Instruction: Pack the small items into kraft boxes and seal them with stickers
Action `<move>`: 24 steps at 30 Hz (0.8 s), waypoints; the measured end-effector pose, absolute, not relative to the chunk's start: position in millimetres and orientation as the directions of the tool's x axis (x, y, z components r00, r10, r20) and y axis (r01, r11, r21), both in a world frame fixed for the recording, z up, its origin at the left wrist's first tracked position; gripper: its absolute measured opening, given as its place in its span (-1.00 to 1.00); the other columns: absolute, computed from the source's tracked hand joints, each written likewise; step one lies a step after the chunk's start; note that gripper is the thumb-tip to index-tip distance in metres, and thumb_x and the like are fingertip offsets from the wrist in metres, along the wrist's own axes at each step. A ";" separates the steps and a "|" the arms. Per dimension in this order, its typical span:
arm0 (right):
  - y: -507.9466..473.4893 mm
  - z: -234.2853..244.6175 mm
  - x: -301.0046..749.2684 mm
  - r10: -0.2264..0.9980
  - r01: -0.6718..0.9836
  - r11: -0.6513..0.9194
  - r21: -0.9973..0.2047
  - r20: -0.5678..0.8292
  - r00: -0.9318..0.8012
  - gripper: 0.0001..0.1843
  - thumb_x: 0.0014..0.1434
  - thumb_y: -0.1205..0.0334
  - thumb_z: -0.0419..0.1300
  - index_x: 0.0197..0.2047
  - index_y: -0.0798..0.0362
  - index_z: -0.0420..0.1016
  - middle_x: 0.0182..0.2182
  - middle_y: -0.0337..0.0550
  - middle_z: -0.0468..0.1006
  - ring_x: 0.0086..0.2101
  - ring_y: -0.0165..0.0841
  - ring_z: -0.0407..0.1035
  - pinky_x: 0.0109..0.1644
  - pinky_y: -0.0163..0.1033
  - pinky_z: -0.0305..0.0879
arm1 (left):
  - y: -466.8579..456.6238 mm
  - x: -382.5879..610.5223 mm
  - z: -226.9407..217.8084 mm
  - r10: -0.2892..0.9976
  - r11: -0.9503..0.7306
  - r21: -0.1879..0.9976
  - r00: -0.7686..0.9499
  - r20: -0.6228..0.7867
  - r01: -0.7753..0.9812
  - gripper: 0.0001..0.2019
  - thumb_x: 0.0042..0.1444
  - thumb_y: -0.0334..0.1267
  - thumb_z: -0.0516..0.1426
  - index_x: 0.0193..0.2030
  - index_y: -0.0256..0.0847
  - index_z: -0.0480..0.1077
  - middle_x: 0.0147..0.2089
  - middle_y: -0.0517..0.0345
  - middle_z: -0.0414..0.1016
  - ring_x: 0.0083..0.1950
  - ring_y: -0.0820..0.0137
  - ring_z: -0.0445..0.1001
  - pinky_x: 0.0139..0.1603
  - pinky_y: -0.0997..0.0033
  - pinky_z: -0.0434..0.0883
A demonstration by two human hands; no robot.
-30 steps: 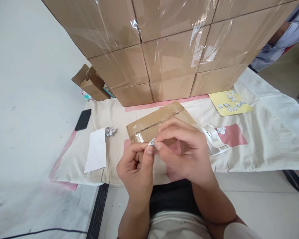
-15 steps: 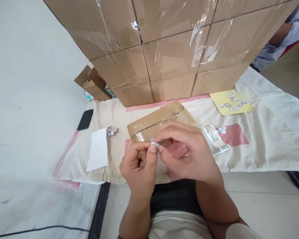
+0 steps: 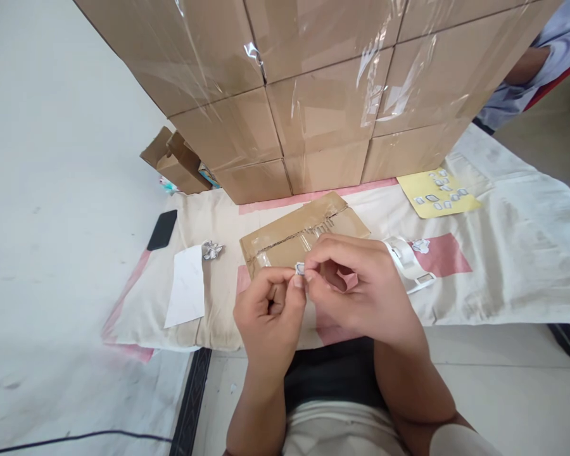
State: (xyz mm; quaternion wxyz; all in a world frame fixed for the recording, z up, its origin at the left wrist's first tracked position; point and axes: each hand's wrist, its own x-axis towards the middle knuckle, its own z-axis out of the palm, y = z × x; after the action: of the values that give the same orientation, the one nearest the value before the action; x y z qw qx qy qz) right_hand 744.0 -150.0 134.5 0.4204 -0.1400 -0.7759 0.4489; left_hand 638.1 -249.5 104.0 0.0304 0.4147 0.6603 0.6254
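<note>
A small white paper piece (image 3: 299, 268) with a dark outline is pinched between the fingertips of both hands, above the near edge of a flat cardboard piece (image 3: 285, 237). My left hand (image 3: 272, 310) grips it from the left, thumb against forefinger. From the right, my right hand (image 3: 361, 285) pinches its other edge, the remaining fingers curled. Similar outlined paper pieces lie on a yellow sheet (image 3: 411, 196) at the right. Beside my right hand are a white plastic frame-like object (image 3: 411, 269) and a crumpled paper scrap (image 3: 420, 246).
Stacked cardboard boxes (image 3: 327, 114) wrapped in clear film rise behind the table. To the left lie a black phone (image 3: 162, 230), a white paper sheet (image 3: 186, 288) and crumpled paper (image 3: 212, 250). An opened small box (image 3: 183, 164) stands behind them. Another person's sleeve (image 3: 558, 54) shows at upper right.
Both hands have shifted slightly right with the paper piece. It has turned so that its outlined face shows more. My right fingertips have come down to its right edge.
</note>
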 end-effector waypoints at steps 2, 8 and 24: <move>-151.4 135.4 743.1 0.613 -0.154 0.537 -0.830 0.509 -0.605 -0.83 0.12 0.48 0.20 -0.40 0.03 0.38 -0.50 -0.33 0.40 -0.52 -0.51 0.19 -0.50 -0.36 0.11 | -248.3 638.6 104.2 0.577 -0.139 0.855 -0.661 0.479 0.499 -0.87 0.22 -0.33 0.24 -0.38 -0.19 0.48 -0.61 0.42 -0.02 -0.59 0.61 -0.04 -0.58 0.60 0.03; -152.1 130.6 741.1 0.672 -0.126 0.498 -0.858 0.474 -0.569 -0.84 0.14 0.46 0.21 -0.40 0.03 0.38 -0.53 -0.37 0.36 -0.56 -0.54 0.15 -0.49 -0.37 0.10 | -248.3 637.8 99.8 0.588 -0.133 0.867 -0.666 0.459 0.480 -0.84 0.24 -0.28 0.23 -0.39 -0.21 0.47 -0.61 0.41 -0.02 -0.59 0.60 -0.03 -0.58 0.57 0.03; -148.5 124.6 741.9 0.803 -0.135 0.295 -0.946 0.322 -0.501 -0.87 0.22 0.32 0.24 -0.38 0.03 0.43 -0.50 -0.31 0.39 -0.52 -0.49 0.24 -0.50 -0.37 0.15 | -246.2 637.6 102.9 0.647 -0.117 0.871 -0.628 0.431 0.477 -0.82 0.23 -0.32 0.20 -0.42 -0.21 0.44 -0.61 0.41 -0.08 -0.60 0.59 -0.08 -0.59 0.55 -0.03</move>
State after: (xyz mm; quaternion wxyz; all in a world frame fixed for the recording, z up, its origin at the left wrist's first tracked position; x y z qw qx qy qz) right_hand 741.9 -148.5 124.6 0.4342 -0.2466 -0.6776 0.5400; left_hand 637.6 -246.2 102.9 0.0691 0.4254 0.6608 0.6144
